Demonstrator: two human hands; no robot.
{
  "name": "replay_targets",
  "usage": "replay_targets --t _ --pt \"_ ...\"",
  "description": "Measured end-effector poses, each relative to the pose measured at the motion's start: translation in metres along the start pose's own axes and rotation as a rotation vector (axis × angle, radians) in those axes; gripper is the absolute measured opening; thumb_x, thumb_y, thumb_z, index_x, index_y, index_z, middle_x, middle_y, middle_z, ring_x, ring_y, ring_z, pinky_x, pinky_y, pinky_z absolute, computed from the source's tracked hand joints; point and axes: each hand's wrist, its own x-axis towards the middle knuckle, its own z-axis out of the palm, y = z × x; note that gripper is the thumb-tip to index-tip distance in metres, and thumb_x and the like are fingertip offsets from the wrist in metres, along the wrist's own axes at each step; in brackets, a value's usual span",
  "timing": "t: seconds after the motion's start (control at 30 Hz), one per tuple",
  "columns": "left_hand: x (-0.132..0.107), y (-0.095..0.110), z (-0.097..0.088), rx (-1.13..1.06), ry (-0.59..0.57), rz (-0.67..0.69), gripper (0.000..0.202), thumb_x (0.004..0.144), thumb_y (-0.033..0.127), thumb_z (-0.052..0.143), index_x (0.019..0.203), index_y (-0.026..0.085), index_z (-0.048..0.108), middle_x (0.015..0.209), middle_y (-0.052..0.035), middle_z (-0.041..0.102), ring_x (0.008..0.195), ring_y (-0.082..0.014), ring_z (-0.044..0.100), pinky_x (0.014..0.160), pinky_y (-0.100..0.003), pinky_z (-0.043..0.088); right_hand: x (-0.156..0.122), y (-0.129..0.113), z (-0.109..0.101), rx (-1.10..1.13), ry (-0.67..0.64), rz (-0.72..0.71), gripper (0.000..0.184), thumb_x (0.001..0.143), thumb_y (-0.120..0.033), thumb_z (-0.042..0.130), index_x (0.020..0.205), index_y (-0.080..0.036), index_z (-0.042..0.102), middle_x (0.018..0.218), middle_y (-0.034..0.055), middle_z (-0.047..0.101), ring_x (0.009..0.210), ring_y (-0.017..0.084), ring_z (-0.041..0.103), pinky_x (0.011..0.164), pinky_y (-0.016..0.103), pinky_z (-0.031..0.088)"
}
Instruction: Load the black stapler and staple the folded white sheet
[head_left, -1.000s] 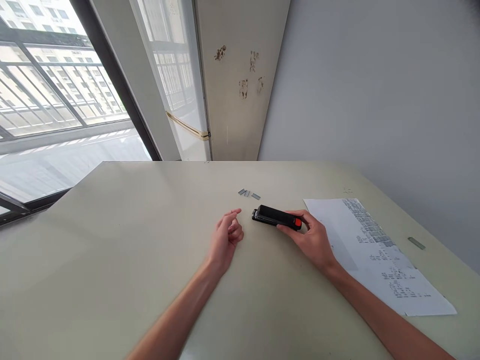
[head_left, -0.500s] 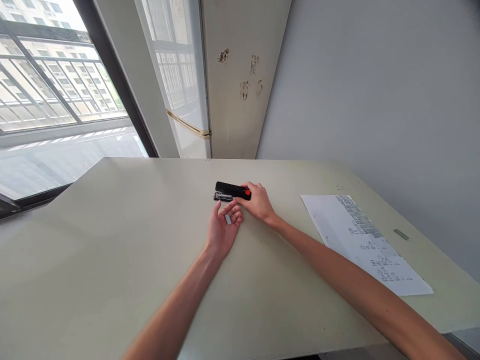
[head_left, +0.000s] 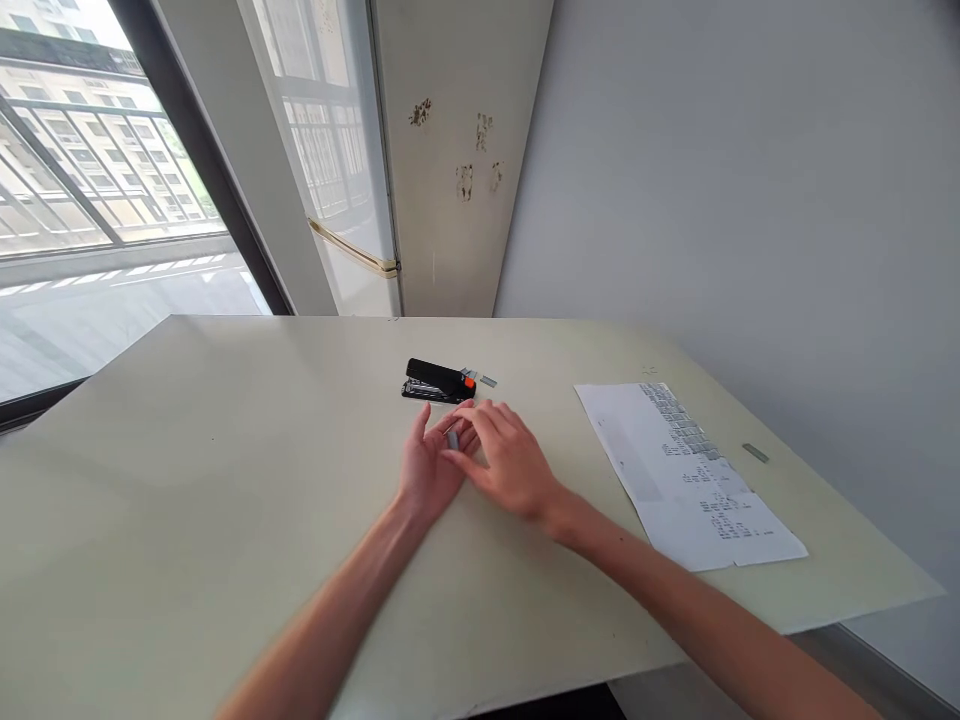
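Observation:
My left hand [head_left: 429,468] is palm up, its fingers slightly curled, with a small grey strip of staples [head_left: 452,440] lying in it. Over that palm reaches my right hand [head_left: 516,462], its thumb and fingers apart at either side of the strip; whether they touch it I cannot tell. Just beyond both hands a black stapler [head_left: 437,381] with an orange-red part at its right end rests on the table. Another short strip of staples [head_left: 489,381] lies right of the stapler, and more grey pieces show partly behind it.
A printed sheet of paper [head_left: 637,470] lies on the pale table [head_left: 262,520] to the right. Farther right is a longer grey strip [head_left: 755,453]. A fridge [head_left: 442,250] and a wall stand behind the table, with a window at the left.
My right hand has let go of the stapler and moved down over my left palm. The stapler stays on the table, and grey strips beside it now show. The view has shifted slightly right.

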Motion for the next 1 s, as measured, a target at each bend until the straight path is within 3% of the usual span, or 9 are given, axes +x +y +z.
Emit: replay_targets --t 0.17,0.3,0.37,0.47,0.6,0.67,0.83,1.0 --pt "-0.011 -0.013 0.005 0.071 -0.16 -0.106 0.048 0.105 0.048 0.05 0.122 0.01 0.073 0.134 -0.0171 0.071 0.135 -0.0337 0.06 0.119 -0.044 0.041 -0.023 -0.01 -0.003 -0.027 -0.036 0.058 0.024 0.102 -0.019 0.057 0.125 -0.022 0.062 0.117 0.0081 0.074 0.11 0.028 0.065 0.099 0.046 0.053" --pt "-0.011 -0.019 0.008 0.133 -0.217 -0.142 0.051 0.106 0.051 0.049 0.121 0.009 0.074 0.139 -0.0186 0.068 0.14 -0.0344 0.056 0.124 -0.046 0.035 -0.045 0.011 -0.037 -0.012 0.03 0.111 0.024 0.102 -0.023 0.06 0.126 -0.025 0.062 0.112 0.0024 0.077 0.102 0.021 0.071 0.093 0.036 0.057" --pt "-0.009 -0.019 0.008 0.133 -0.197 -0.155 0.052 0.106 0.051 0.048 0.119 0.007 0.073 0.141 -0.0206 0.067 0.141 -0.0346 0.056 0.125 -0.046 0.036 -0.061 0.04 -0.065 -0.041 0.099 0.199 0.025 0.103 -0.03 0.059 0.127 -0.026 0.063 0.107 0.0034 0.077 0.098 0.022 0.072 0.091 0.038 0.057" --pt "-0.007 -0.016 0.009 0.123 -0.128 -0.155 0.05 0.106 0.048 0.05 0.117 0.005 0.073 0.142 -0.0233 0.065 0.139 -0.0354 0.058 0.123 -0.045 0.04 -0.092 0.105 -0.117 -0.17 0.176 0.426 0.023 0.099 -0.037 0.059 0.117 -0.027 0.07 0.111 0.0059 0.078 0.092 0.025 0.073 0.082 0.041 0.057" --pt "-0.005 -0.013 0.014 0.143 -0.05 -0.151 0.046 0.105 0.046 0.052 0.114 0.007 0.075 0.138 -0.0226 0.068 0.135 -0.0347 0.061 0.12 -0.045 0.046 -0.126 0.196 -0.18 -0.427 0.153 0.763 0.029 0.094 -0.04 0.058 0.113 -0.024 0.073 0.112 0.0072 0.08 0.094 0.025 0.073 0.078 0.037 0.054" --pt "-0.005 -0.012 0.017 0.156 -0.03 -0.154 0.046 0.105 0.045 0.051 0.111 0.007 0.076 0.136 -0.0223 0.069 0.132 -0.0345 0.064 0.117 -0.044 0.049 -0.135 0.228 -0.199 -0.484 0.15 0.823 0.031 0.093 -0.039 0.056 0.112 -0.022 0.074 0.112 0.0099 0.08 0.1 0.028 0.072 0.077 0.038 0.052" --pt "-0.002 -0.011 0.015 0.19 -0.024 -0.148 0.042 0.105 0.041 0.053 0.109 0.006 0.077 0.118 -0.0198 0.075 0.11 -0.03 0.073 0.103 -0.041 0.059 -0.14 0.263 -0.211 -0.535 0.059 0.874 0.027 0.089 -0.035 0.06 0.107 -0.022 0.075 0.105 0.0082 0.08 0.097 0.027 0.072 0.071 0.035 0.05" --pt "-0.002 -0.008 0.014 0.183 -0.04 -0.156 0.039 0.104 0.038 0.054 0.109 0.006 0.076 0.101 -0.0159 0.074 0.091 -0.0252 0.072 0.091 -0.039 0.062 -0.142 0.26 -0.204 -0.575 0.024 0.829 0.034 0.091 -0.036 0.057 0.117 -0.02 0.072 0.117 0.0131 0.077 0.109 0.032 0.069 0.081 0.041 0.052"
